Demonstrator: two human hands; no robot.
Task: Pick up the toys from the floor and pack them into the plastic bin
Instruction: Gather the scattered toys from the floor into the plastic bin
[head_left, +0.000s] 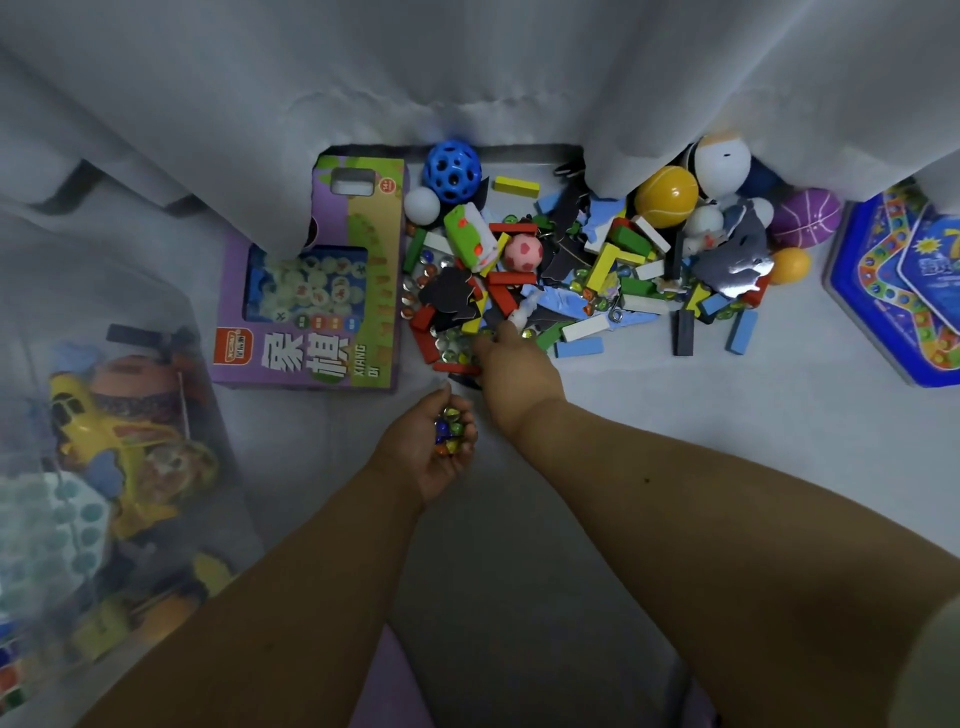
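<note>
head view: the left hand (439, 447), low in the middle of the frame, is cupped palm up, its grip curled round a small heap of glossy glass marbles (451, 432) in blue, green and orange. the right hand (511, 366) reaches just above it to the near edge of the toy pile (576, 270); its fingertips are down among loose marbles on the floor (675, 415), and whether they pinch one cannot be told.

the pile, centre to upper right, is a jumble of flat rectangular wooden blocks in red, green, yellow, blue and white, dark jagged card pieces and many scattered marbles. round things lie along its far edge: a blue perforated ball (452, 170), a small smooth white ball (422, 204), a pink spotted ball (523, 253), a yellow ball (666, 196), a purple basketball-textured ball (805, 217) and an orange ball (789, 265).

a purple cardboard chess box (311, 291) lies left of the pile, a blue hexagonal tin (898, 291) at the right edge.

the translucent plastic bin (104, 467), lower left, holds a yellow plastic toy (98, 421) among blurred others. pale curtains (467, 78) hang across the top.
</note>
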